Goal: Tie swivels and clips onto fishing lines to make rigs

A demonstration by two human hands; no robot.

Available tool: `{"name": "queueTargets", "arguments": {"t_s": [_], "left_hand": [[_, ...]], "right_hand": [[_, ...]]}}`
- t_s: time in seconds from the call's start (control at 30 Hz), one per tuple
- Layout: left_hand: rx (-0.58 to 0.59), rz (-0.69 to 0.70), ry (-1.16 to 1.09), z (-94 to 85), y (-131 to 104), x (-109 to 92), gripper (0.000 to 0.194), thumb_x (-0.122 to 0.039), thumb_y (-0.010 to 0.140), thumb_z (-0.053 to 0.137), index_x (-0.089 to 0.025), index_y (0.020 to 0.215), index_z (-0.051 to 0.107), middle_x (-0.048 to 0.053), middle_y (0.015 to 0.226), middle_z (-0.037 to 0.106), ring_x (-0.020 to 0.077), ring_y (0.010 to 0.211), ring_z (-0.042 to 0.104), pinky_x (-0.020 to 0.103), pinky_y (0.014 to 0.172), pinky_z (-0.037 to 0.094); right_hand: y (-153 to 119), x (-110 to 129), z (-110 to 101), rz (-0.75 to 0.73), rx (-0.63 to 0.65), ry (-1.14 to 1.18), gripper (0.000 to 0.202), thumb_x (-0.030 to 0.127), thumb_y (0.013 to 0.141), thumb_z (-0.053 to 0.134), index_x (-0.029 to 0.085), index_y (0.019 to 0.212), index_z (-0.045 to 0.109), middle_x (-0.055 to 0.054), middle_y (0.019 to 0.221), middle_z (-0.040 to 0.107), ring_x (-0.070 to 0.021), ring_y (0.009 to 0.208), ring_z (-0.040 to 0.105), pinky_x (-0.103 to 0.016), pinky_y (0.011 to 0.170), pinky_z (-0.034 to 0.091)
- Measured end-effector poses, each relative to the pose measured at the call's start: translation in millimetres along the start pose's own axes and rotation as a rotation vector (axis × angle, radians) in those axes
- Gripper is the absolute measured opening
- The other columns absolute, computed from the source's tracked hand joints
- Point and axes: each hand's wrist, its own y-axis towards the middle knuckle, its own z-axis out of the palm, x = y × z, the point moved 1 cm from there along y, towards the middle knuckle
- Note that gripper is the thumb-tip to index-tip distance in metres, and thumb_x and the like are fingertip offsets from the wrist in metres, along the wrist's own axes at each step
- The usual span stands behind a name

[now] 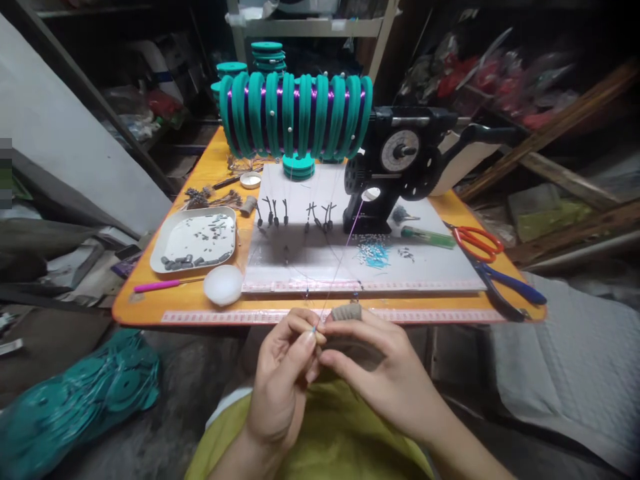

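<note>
While pinching a tiny blue bit at six o'clock in the left hand, with the right hand parted at thumb and index, could totally snap the purple thread stretched toward one o'clock by tugging too hard.

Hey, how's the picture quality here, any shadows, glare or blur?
In the head view, a soft shadow darkens the white board below the teal spools; head view, bright glints on the purple thread; head view, the bag at lower left looks stretched and smeared; head view, the tiny piece in the left hand is too small to make out.
</note>
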Motion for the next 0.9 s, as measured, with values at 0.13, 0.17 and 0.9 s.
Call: {"name": "queueTargets", "arguments": {"t_s": [0.13, 0.17, 0.9], "left_hand": [[0.032, 0.08, 0.222, -5.0, -0.6, -2.6, 0.019, -0.029, 0.088, 0.066, -0.017, 0.075, 0.063, 0.001, 0.091, 0.051, 0.0038, 0.059, 0.042, 0.013, 0.047, 0.035], [0.053, 0.155, 0.368, -6.5, -0.7, -5.8, 0.017, -0.027, 0.09, 0.063, -0.017, 0.076, 0.063, 0.002, 0.093, 0.05, 0.0049, 0.063, 0.046, 0.013, 0.049, 0.038], [0.26, 0.981, 1.197, 0.2, 4.5, -17.4, 0.017, -0.002, 0.081, 0.061, -0.018, 0.088, 0.063, 0.006, 0.089, 0.066, 0.0169, 0.077, 0.066, 0.026, 0.066, 0.053]], "right_hand": [[-5.4, -2.4, 4.2, -0.232, -0.148, -0.149, 0.016, 0.008, 0.09, 0.064, 0.021, 0.096, 0.072, -0.005, 0.085, 0.069, -0.0187, 0.077, 0.064, -0.032, 0.067, 0.053], [-5.6, -1.9, 1.7, -0.348, -0.181, -0.242, 0.019, 0.005, 0.089, 0.063, 0.019, 0.099, 0.072, -0.007, 0.089, 0.069, -0.021, 0.083, 0.063, -0.035, 0.069, 0.054], [37.3, 13.8, -25.7, -0.447, -0.06, -0.242, 0.017, 0.011, 0.096, 0.055, 0.016, 0.102, 0.07, -0.009, 0.096, 0.06, -0.017, 0.082, 0.061, -0.028, 0.07, 0.053]]}}
